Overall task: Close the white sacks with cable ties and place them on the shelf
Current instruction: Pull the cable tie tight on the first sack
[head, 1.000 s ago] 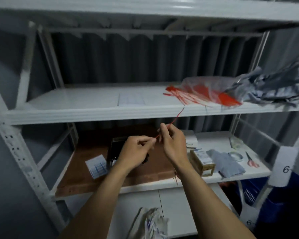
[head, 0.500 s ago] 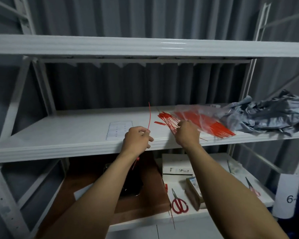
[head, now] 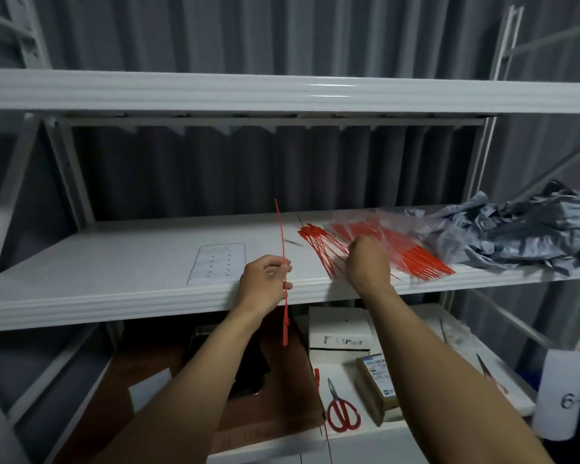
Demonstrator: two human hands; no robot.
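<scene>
My left hand pinches one red cable tie upright in front of the white middle shelf; its head hangs below the shelf edge. My right hand reaches onto the shelf and its curled fingers are in a loose bunch of red cable ties that spills from a clear plastic bag. No white sack is in view.
Crumpled grey plastic lies on the shelf's right end. A white label sheet lies flat at its middle. On the lower shelf are red-handled scissors, a white box, a brown box and a dark object.
The view rose from the lower shelf to the middle one. My right hand let go of the single tie and reached into the bunch on the shelf. My left hand kept the single tie.
</scene>
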